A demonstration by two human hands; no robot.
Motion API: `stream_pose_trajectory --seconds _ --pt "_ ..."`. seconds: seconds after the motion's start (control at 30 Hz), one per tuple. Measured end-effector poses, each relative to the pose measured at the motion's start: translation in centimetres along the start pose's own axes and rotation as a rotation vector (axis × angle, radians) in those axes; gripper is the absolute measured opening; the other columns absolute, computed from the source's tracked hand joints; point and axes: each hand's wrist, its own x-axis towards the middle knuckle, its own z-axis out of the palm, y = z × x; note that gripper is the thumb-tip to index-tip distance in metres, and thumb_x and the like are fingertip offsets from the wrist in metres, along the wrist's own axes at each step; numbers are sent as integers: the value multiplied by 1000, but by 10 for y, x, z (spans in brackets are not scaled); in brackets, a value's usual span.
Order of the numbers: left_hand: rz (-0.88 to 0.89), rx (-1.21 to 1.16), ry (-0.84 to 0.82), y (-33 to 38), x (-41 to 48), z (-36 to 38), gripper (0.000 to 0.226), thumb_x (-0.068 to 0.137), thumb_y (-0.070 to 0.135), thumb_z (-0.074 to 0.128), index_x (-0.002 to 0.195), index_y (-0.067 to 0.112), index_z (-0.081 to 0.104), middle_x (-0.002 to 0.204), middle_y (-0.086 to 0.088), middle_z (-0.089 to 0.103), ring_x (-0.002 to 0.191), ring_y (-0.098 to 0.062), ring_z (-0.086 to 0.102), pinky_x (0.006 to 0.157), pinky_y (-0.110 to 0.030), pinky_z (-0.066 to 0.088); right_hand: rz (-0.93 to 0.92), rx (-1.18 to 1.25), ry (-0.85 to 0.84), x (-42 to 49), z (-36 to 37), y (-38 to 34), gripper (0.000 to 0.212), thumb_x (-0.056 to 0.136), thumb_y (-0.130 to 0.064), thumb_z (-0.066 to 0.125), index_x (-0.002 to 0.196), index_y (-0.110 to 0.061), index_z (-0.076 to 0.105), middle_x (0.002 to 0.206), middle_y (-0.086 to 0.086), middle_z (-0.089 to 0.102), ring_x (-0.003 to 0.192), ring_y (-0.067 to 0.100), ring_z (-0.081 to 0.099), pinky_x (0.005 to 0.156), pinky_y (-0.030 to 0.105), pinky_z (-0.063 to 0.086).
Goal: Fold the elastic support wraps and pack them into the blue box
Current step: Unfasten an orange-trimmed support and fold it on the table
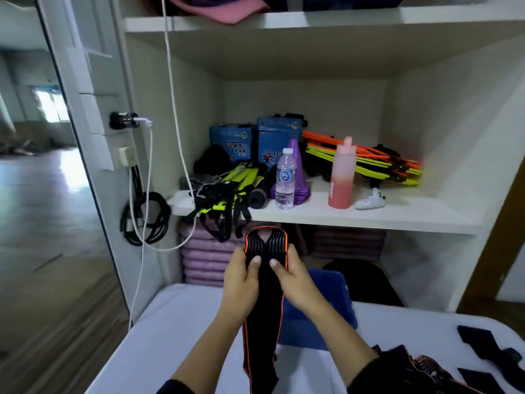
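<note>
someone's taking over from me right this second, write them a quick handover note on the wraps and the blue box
Left hand and right hand: both grip the top end of one black wrap with orange trim, thumbs on its front. It is held upright and its length hangs down to the white table.
Blue box: on the table just behind the right wrist. Its inside is hidden, so I cannot tell whether anything is packed.
Pile of wraps: loose on the table by the right forearm.
Done: nothing visibly folded.
Left: fold the held wrap, put it in the box, then do the pile.
</note>
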Motion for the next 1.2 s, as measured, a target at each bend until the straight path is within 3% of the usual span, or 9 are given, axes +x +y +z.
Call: stream_pose_trajectory --seconds 0.2,0.3,0.37,0.5,0.63,0.83,0.97,1.1,1.2 --pt "-57 72 63 -12 -7 -30 11 91 19 55 85 27 52 81 7 64 75 -4 60 63 -10 41 17 99 71 -6 30 7 23 90 -7 58 98 -29 56 102 -2 68 95 10 65 83 23 52" --pt "-64 67 29 -20 -17 -46 15 91 18 56 87 32 54 80 10 66 73 3 59 62 -10 42 -5 131 99 -10 39 7 22 89 -6 59 96 -27 57 98 0 69 92 11 67 82 25 53" --pt "-60 83 16 -28 -25 -56 15 89 16 58 87 31 57 75 10 66 69 -1 59 61 -15 45 -36 142 106 -16 44 10 25 88 -5 60 98 -27 58 97 -2 69 91 8 67 80 22 53" --pt "-120 47 28 -37 -36 -72 3 82 31 60 85 32 61 71 10 67 67 -14 63 64 -40 54 -49 164 118 -24 52 16 27 86 -7 64 103 -28 59 102 -2 70 97 11 66 83 24 54" --pt "-151 30 22 -33 -29 -85 8 86 20 63 85 28 64 69 1 65 68 -22 64 64 -44 53 -21 213 90 -17 59 10 25 84 -5 66 106 -16 60 101 5 71 94 17 69 83 30 56" --pt "-296 164 0 -69 -7 -85 8 84 16 62 77 20 62 62 3 61 58 -14 56 59 -30 44 149 43 57 6 81 40 21 86 -1 58 98 -18 59 93 4 69 86 16 66 81 29 54" --pt "-459 301 -53 -125 -17 -78 7 84 16 63 78 20 61 60 4 60 55 -11 53 54 -21 38 325 -189 -80 10 104 97 36 80 9 46 102 -17 56 88 5 66 80 25 62 73 33 50" --pt "-564 361 -46 -170 -28 -70 3 86 16 61 86 16 64 62 8 60 58 -7 54 53 -12 36 389 -259 -65 11 123 143 37 80 12 48 94 -22 51 72 -8 59 65 9 56 64 21 43" --pt "-598 361 -32 -195 -23 -63 5 87 13 59 87 16 62 62 9 58 56 -2 51 50 -6 35 417 -284 -17 22 137 171 36 82 9 48 102 -19 57 83 0 66 76 15 62 67 20 47"
